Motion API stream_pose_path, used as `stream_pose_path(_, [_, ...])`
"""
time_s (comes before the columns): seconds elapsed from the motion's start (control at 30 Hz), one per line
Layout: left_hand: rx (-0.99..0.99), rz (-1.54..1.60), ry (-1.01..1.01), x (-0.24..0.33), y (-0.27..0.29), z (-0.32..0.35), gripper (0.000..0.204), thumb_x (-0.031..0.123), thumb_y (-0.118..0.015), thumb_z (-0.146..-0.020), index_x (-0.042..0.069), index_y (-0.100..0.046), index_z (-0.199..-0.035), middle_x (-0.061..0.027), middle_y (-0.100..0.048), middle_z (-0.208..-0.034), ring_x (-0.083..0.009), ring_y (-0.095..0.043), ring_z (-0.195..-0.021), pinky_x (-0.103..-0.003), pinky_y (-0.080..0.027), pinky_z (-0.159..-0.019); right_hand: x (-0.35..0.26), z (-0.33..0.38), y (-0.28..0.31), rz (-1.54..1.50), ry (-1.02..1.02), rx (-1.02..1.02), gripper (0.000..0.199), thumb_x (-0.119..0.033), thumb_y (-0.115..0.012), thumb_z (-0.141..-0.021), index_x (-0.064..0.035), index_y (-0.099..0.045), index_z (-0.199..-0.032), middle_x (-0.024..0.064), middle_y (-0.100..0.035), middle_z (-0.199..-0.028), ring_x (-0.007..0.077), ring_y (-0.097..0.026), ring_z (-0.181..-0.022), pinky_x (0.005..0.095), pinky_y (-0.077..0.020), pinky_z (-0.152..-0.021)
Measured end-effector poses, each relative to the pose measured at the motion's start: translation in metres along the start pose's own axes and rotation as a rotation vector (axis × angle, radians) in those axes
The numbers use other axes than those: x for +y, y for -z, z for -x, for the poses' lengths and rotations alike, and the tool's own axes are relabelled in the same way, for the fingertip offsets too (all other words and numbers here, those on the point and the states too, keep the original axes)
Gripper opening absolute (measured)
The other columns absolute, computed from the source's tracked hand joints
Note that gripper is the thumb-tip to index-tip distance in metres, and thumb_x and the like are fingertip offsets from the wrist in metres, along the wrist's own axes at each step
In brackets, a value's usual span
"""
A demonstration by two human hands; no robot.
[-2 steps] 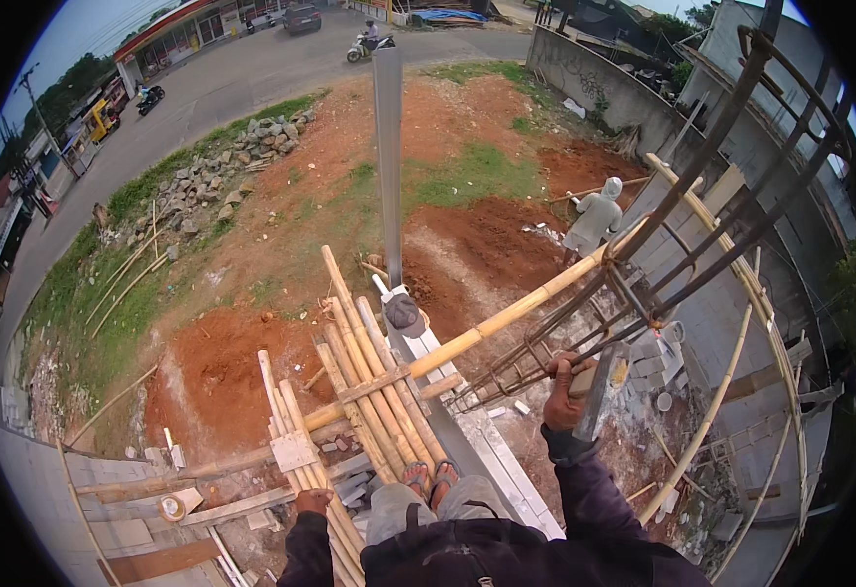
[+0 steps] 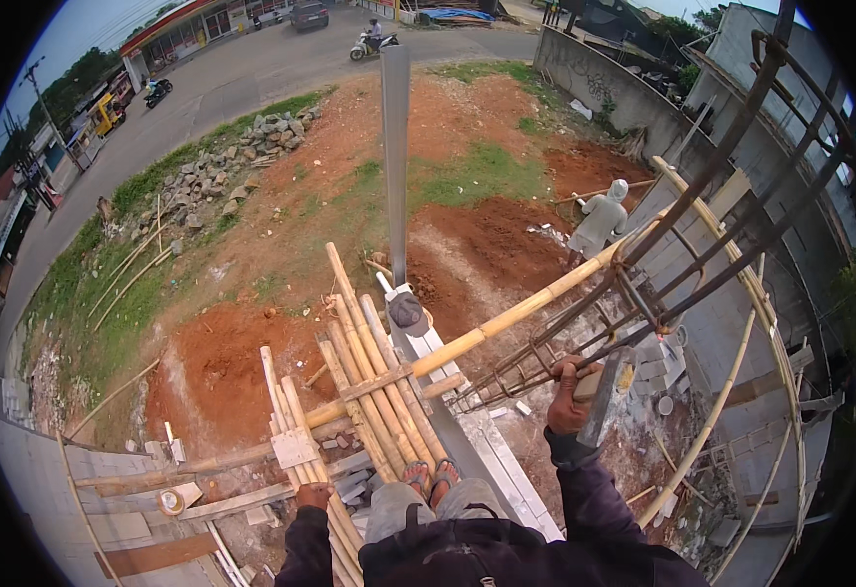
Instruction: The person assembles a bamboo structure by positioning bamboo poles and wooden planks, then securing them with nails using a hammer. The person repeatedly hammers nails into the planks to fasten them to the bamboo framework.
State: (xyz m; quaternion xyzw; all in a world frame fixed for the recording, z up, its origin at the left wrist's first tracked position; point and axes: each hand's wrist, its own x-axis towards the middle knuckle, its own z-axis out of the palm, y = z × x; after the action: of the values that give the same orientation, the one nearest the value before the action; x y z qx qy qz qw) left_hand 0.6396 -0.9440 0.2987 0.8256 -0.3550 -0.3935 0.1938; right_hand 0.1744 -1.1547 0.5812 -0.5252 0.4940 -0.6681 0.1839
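High above a plot of red earth (image 2: 222, 362) beside a road (image 2: 242, 78), a person stood on a bamboo scaffold (image 2: 369, 372), sandalled feet (image 2: 430, 479) planted on the poles near its inner edge. A cage of rusty reinforcing bars (image 2: 663, 293) arched over the scaffold's right side, with a yellow bamboo rail (image 2: 516, 313) running across under it.

Below the scaffold's far edge, a co-worker in a grey cap (image 2: 408, 313) stood at the foot of a long grey metal bar (image 2: 395, 147) that rose upright. A second person in pale hooded clothing (image 2: 599, 220) worked on the dug soil further off.

Nothing visible had shifted from the frame a tenth of a second earlier (both hands sat exactly where they had been), so the work looked to be in a hold rather than a stroke.

The right hand (image 2: 567, 399) was closed around the wooden handle of a hammer (image 2: 599, 399), which hung at the right side of the scaffold, close against the lowest bars of the cage. Its head was dull grey and pointed downward. The left hand (image 2: 312, 496) was wrapped tight around a bamboo pole (image 2: 296, 430) at the scaffold's near left corner.
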Motion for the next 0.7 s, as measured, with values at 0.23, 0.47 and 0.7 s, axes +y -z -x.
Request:
stream_pose_path(0.23, [0.019,0.195,-0.048,0.037,-0.030,0.008,0.019,0.020,-0.074,-0.083,0.007,-0.079,-0.095,-0.0132,-0.075,-0.082,-0.0207,-0.071,-0.077,-0.034,-0.054,-0.073,0.003,-0.010,-0.010,0.003,-0.041,0.033,0.015,-0.009,-0.052,-0.102,-0.0060,-0.038,-0.100,0.0085,-0.054,-0.089,0.0145,-0.051,-0.078,0.0299,-0.0454,-0.075])
stream_pose_path(0.47, [-0.178,0.152,0.075,0.066,-0.057,-0.044,0.023,0.026,-0.073,-0.086,0.004,-0.077,-0.094,-0.0106,-0.074,-0.078,-0.0180,-0.071,-0.071,-0.035,-0.055,-0.069,-0.007,-0.025,-0.033,-0.028,0.070,0.092,0.009,-0.006,-0.054,-0.100,-0.0022,-0.046,-0.099,0.0080,-0.053,-0.083,0.0152,-0.051,-0.075,0.0308,-0.0451,-0.068])
stream_pose_path(0.7, [-0.206,0.027,-0.258,0.125,-0.087,-0.136,0.021,0.022,-0.067,-0.088,0.004,-0.075,-0.092,-0.0084,-0.072,-0.072,-0.0178,-0.066,-0.063,-0.034,-0.052,-0.062,0.017,-0.021,-0.004,0.097,0.136,0.006,0.016,-0.012,-0.057,-0.099,0.0001,-0.049,-0.107,0.0063,-0.050,-0.083,0.0135,-0.049,-0.071,0.0279,-0.0432,-0.062])
